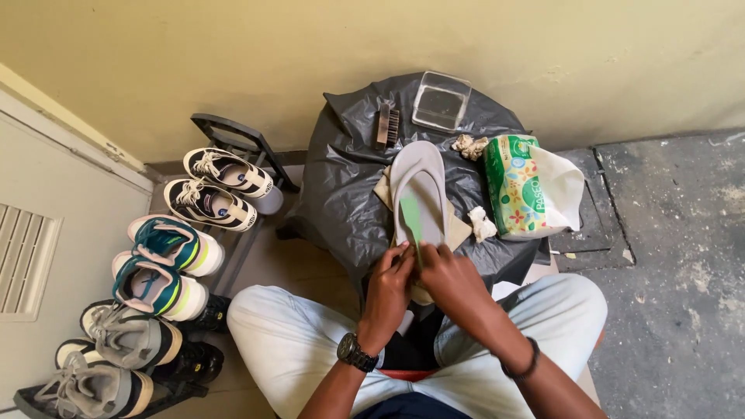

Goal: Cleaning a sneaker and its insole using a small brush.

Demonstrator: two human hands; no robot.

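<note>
A grey slip-on shoe lies on brown paper on a small table covered by a black plastic bag. A green insole sticks out of the shoe's opening. My left hand, with a black watch on the wrist, and my right hand, with a dark bracelet, meet at the near end of the insole and pinch it between the fingers, just at the heel of the shoe.
A wooden brush and a clear plastic box lie at the table's far edge. A green tissue pack in a white bag and crumpled tissues sit to the right. Several sneakers fill a rack at left.
</note>
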